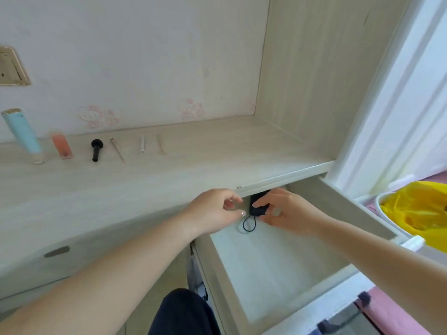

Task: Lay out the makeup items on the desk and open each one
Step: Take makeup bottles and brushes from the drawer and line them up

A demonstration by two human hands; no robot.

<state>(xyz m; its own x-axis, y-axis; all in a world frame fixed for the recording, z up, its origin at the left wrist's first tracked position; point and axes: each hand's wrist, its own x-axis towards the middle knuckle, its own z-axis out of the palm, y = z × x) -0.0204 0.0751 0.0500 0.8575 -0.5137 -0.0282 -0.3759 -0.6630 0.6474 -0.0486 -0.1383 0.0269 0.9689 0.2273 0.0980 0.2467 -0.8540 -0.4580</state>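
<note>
Several makeup items lie in a row at the back left of the desk (169, 175): a light blue tube (24, 134), an orange-pink tube (61, 146), a black brush (96, 148), a thin brown stick (117, 150), a white pencil (142, 144) and a beige stick (161, 144). A drawer (278, 262) stands pulled out at the desk's right. At its back, my right hand (287, 211) grips a small black pouch (258, 209) with a cord loop (249, 224). My left hand (217, 210) hovers beside it, fingers curled, thumb and fingertips apart.
A bin lined with a yellow bag (416, 213) stands right of the drawer. A wooden side panel (314, 68) and a white frame (399, 105) close off the desk's right end. A closed drawer with a handle slot (56, 251) is on the left. My dark-clothed knee (183, 313) is below.
</note>
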